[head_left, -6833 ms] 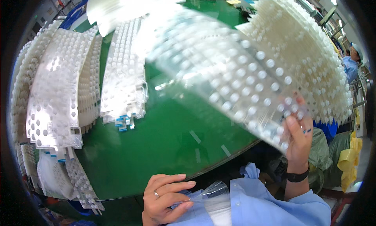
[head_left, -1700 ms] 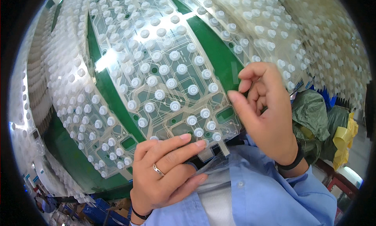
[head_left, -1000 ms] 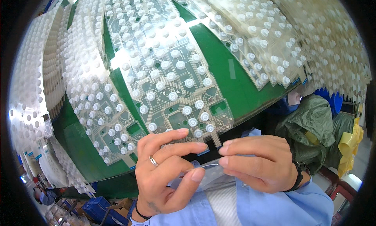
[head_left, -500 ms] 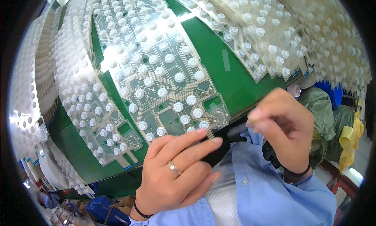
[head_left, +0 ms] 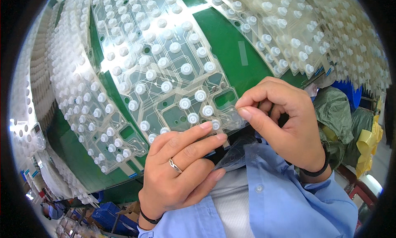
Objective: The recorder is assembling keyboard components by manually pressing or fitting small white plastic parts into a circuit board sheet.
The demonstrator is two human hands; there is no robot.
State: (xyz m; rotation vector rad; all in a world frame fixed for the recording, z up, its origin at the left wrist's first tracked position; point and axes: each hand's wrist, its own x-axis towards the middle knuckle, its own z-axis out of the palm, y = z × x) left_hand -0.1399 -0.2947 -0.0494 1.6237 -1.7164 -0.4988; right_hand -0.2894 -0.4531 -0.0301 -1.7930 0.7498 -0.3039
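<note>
A clear keyboard membrane sheet (head_left: 173,114) with printed traces and white rubber domes lies in front of me on a green table. My left hand (head_left: 181,166) is palm down at its near edge, fingers stretched out, the index and middle fingertips touching the sheet beside the lowest domes. At the sheet's near right corner my right hand (head_left: 284,114) is closed in a pinch of thumb and index finger. Whatever lies between those fingertips is too thin to make out. A piece of clear film (head_left: 237,151) hangs below the table edge, between my hands.
Fanned stacks of similar sheets lie left (head_left: 103,131) and right (head_left: 284,40) on the green table (head_left: 243,77), with more at both far sides. Dark green bags (head_left: 334,110) and yellow material (head_left: 367,147) are at the right. Blue bins (head_left: 109,217) stand low at left.
My right hand has moved left and slightly up, bringing its pinch to the sheet's corner. My left hand has shifted slightly left, staying by the near edge. The view has tilted slightly.
</note>
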